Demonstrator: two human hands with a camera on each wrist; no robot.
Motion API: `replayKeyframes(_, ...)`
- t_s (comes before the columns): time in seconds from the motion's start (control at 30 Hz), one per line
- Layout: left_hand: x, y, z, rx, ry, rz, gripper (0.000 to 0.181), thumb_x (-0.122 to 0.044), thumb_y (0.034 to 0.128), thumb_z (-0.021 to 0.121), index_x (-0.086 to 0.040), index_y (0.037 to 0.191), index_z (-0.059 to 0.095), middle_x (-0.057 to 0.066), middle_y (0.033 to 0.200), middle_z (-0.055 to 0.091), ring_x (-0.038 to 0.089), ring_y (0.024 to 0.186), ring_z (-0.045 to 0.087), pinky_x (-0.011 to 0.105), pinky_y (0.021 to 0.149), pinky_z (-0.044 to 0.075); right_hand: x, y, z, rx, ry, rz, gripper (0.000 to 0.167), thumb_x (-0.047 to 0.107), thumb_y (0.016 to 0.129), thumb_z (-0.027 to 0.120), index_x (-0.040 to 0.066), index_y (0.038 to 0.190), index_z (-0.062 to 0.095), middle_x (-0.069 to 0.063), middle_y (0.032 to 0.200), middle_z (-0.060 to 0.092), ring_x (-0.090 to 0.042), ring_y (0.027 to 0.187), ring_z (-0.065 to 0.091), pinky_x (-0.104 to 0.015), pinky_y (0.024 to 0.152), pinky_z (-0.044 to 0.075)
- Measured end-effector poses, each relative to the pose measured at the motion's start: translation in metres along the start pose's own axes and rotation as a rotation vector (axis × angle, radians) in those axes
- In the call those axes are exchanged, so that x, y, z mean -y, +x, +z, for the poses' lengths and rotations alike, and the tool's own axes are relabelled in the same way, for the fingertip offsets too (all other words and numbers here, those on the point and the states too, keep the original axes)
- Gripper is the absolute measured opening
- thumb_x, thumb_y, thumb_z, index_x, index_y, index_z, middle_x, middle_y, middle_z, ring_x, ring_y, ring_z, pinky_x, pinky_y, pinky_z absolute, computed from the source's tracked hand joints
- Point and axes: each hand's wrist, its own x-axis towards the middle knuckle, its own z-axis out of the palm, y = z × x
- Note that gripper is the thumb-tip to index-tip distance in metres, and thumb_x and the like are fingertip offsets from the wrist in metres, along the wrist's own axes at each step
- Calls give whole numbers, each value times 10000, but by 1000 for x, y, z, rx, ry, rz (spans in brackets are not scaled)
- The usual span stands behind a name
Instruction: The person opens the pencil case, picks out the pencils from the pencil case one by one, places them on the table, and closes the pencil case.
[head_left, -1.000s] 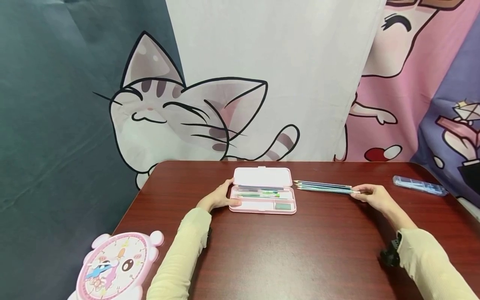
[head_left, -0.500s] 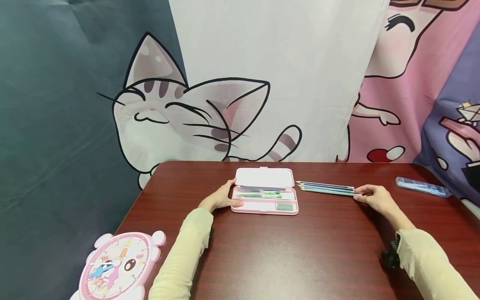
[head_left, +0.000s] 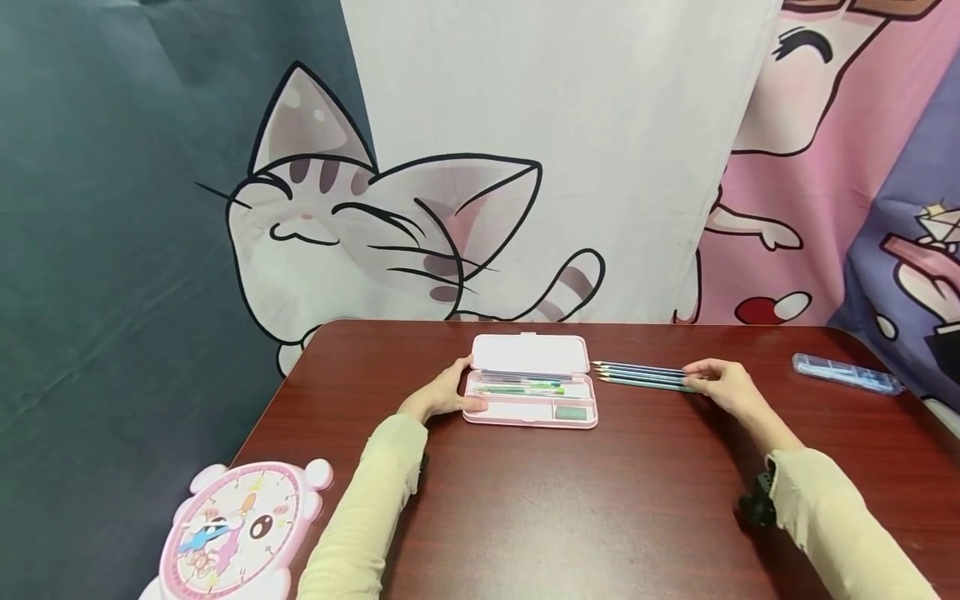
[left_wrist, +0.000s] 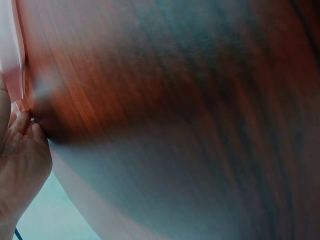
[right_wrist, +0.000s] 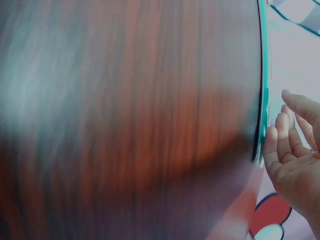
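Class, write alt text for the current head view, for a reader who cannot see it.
A person's left hand grips the left end of an open pink pencil case on a reddish-brown table; their right hand touches the right ends of pencils lying beside it. A pink toy clock is at lower left, a blue translucent case at far right.

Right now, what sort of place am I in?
Perhaps a staged desk area: a brown table with an open pink pencil case, backed by cartoon-printed cloth.
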Motion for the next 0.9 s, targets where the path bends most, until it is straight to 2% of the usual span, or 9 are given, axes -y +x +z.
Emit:
replayKeyframes(0.17, 0, -1, 0, 0, -1, -5, 952, -301, 733, 764, -87, 1453, 179, 128, 1493, 255, 255, 1381, 227, 413, 1128, 201, 12, 9, 17, 19, 8, -23, 284, 101, 817, 661, -118, 993, 617, -124, 779, 682, 58, 590, 495, -154, 537, 414)
replayKeyframes(0.3, -1, -2, 0, 1, 7, -14, 949, -308, 737, 759, -97, 1455, 175, 127, 1494, 252, 255, 1381, 225, 419, 1127, 202, 23, 14, 34, 49, 23, -35, 277, 119, 817, 662, -100, 983, 630, -121, 775, 678, 39, 576, 497, -168, 538, 423)
replayKeyframes(0.6, 0, -1, 1, -4, -8, -9, 948, -299, 734, 764, -90, 1453, 182, 127, 1486, 268, 256, 1374, 241, 418, 1123, 210, 52, 19, 70, 212, 132, -52, 278, 145, 826, 664, -83, 985, 645, -142, 832, 681, -66, 603, 562, -235, 548, 480)
replayKeyframes(0.77, 2, 0, 2, -6, -11, -13, 954, -299, 730, 766, -80, 1452, 182, 132, 1489, 258, 260, 1382, 222, 423, 1128, 195, 67, 18, 85, 253, 168, -74, 268, 142, 825, 665, -73, 985, 651, -144, 866, 664, -73, 609, 536, -240, 540, 472)
replayKeyframes(0.9, 2, 1, 2, -8, -14, -17, 953, -297, 730, 767, -79, 1451, 184, 134, 1491, 253, 261, 1386, 212, 425, 1131, 188, 73, 19, 93, 269, 164, -112, 236, 111, 820, 662, -68, 974, 662, -195, 929, 652, -48, 594, 505, -216, 527, 456)
